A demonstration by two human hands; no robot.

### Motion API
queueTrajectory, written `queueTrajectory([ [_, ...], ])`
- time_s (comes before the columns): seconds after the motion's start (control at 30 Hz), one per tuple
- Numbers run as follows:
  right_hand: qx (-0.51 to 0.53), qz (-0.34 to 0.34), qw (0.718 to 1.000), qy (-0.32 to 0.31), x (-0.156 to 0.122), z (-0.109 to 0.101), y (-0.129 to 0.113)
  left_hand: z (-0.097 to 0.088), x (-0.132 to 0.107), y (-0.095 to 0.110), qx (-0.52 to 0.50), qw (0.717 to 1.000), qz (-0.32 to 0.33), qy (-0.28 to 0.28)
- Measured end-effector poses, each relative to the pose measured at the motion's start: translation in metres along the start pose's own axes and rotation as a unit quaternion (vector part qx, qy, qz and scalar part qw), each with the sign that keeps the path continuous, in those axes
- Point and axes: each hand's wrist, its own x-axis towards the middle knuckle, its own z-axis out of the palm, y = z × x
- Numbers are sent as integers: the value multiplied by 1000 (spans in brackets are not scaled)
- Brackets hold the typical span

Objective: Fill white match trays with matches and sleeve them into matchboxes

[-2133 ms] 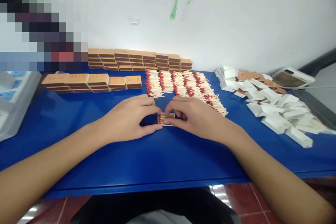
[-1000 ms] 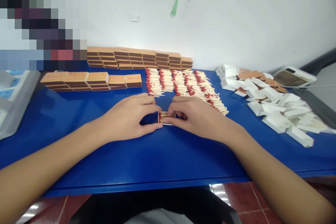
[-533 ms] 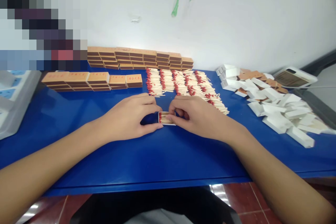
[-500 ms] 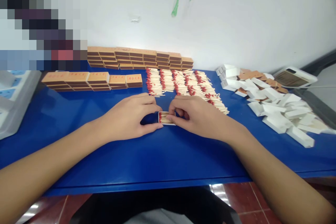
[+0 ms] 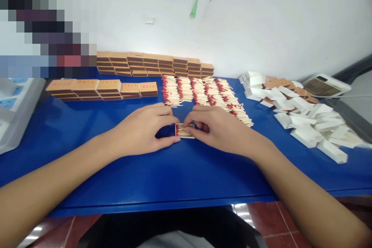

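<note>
1. The white matchbox tray [image 5: 185,137] is set on the blue tabletop [image 5: 162,178], just in front of the heaped matches, with its long sides run left to right.
2. The tray's left end is held by the left hand [image 5: 145,130], the forefinger placed at the far corner and the thumb at the near one. This hold is best kept light but steady, so that the thin walls are not bowed inward.
3. The loaded matches [image 5: 179,131] are touched by the bent thumb and forefinger of the right hand [image 5: 216,124], whose tips are brought close together; whether a match is pinched between them cannot be told.
4. The step in hand is judged to be the settling of the sticks. They are best pressed flat and parallel, with the red heads kept together at the left end and no stick left across the rim.
5. On the tabletop, loose match piles [image 5: 203,95] are laid out beyond the hands. Printed matchboxes are stacked in a back row [image 5: 157,62] by the wall and a front row [image 5: 101,90] to the left.
6. At the right, white trays [image 5: 308,133] are heaped with some brown card pieces [image 5: 280,84] among them.
7. The room is bounded by a white wall [image 5: 255,23] marked with a green smear [image 5: 195,4]; below, red floor tiles [image 5: 274,223] are seen.
</note>
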Motion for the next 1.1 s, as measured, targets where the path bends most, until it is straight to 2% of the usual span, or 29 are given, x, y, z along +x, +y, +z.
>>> queueTrajectory([
  [0.63, -12, 21, 1000, 0, 3, 3, -1, 0, 1, 0, -2, 1000, -3, -3],
  [0.97, 16, -20, 1000, -14, 0, 0, 0, -1, 1, 0, 0, 1000, -4, -1],
  [1.1, 8, -20, 1000, 0, 0, 1, 0, -1, 0, 1, -3, 1000, -5, -4],
])
